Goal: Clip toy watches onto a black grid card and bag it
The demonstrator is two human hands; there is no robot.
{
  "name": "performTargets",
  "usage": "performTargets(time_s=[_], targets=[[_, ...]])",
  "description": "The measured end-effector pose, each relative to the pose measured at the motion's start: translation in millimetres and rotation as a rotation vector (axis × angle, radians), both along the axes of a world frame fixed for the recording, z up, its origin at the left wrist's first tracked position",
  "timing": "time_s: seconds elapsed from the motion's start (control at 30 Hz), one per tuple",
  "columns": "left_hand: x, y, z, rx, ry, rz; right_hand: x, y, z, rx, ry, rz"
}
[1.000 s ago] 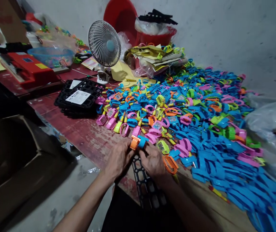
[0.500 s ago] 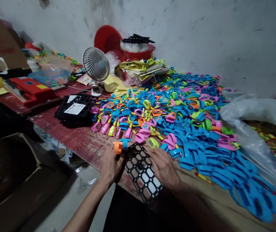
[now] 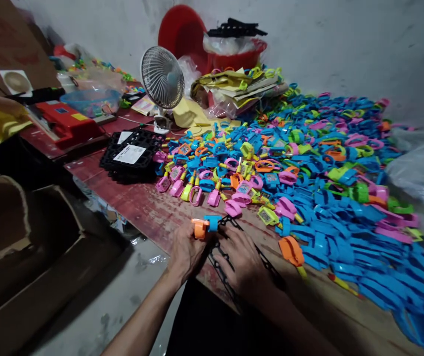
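My left hand (image 3: 185, 251) is closed around an orange toy watch (image 3: 199, 229) and a blue toy watch (image 3: 212, 222), which stick up above its fingers. Beneath my right hand (image 3: 240, 259) lies a black grid tray (image 3: 269, 267), its edges showing on both sides. The fingers of that hand reach forward over the tray, thumb apart; its palm side is hidden. To the right lies another orange toy watch (image 3: 291, 250) with a yellow end. A heap of toy watches (image 3: 319, 198) in blue, pink, green and orange spreads beyond both hands.
Black grid trays (image 3: 132, 155) are stacked at the left, near a white fan (image 3: 162, 77). A red machine (image 3: 69, 123) sits farther left. Open cardboard boxes (image 3: 54, 217) stand below the table edge. A plastic bag (image 3: 419, 173) lies at right.
The right hand gripped the tray's right side half a second ago; now it lies across the tray, hiding most of it. The left hand keeps the orange and blue toy watches. The view has shifted.
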State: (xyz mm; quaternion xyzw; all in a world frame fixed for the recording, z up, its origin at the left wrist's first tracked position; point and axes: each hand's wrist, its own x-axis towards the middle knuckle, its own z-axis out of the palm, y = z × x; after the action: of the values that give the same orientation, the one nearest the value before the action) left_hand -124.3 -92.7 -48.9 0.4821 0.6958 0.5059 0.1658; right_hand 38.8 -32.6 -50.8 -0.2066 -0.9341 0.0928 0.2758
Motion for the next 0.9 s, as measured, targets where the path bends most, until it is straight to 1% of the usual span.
performTargets(time_s=[0.07,0.2,0.33,0.5,0.57,0.63,0.7,0.73,0.77,0.8,0.87,0.9], targets=[[0.5,-1.7,-2.4,0.026,0.017,0.000,-0.9,-2.2,-4.7,-0.046,-0.032,-0.007],[1.2,-2.1,-4.1,0.108,0.071,0.004,1.7,1.4,-5.0,-0.064,-0.055,-0.015],[-2.2,1.3,-6.3,0.188,0.133,-0.030,1.0,3.8,-6.6,-0.025,-0.041,-0.031],[-5.1,2.0,-8.7,0.230,0.160,-0.053,4.8,3.4,-14.2,0.052,0.024,0.006],[-3.3,1.5,-8.0,0.228,0.149,-0.038,5.6,7.8,-10.2,0.064,0.051,0.032],[-1.3,1.4,-6.1,0.210,0.126,-0.009,-1.5,17.9,5.9,0.042,0.074,0.021],[-1.2,1.7,-3.7,0.175,0.094,0.025,-21.1,33.3,35.0,0.011,0.070,-0.021],[-2.2,2.0,-2.7,0.150,0.075,0.045,-35.4,42.8,52.9,0.031,0.068,-0.031],[-4.0,2.3,-2.0,0.122,0.057,0.066,-51.6,53.4,71.4,0.045,0.014,0.029],[-6.2,2.8,-1.7,0.095,0.039,0.086,-68.1,64.9,89.3,0.016,-0.081,0.129],[-10.6,3.4,-2.4,0.047,0.014,0.109,-95.5,88.0,119.8,-0.146,-0.323,0.326],[-12.2,3.3,-3.2,0.030,0.008,0.107,-103.6,98.2,131.4,-0.238,-0.440,0.402]])
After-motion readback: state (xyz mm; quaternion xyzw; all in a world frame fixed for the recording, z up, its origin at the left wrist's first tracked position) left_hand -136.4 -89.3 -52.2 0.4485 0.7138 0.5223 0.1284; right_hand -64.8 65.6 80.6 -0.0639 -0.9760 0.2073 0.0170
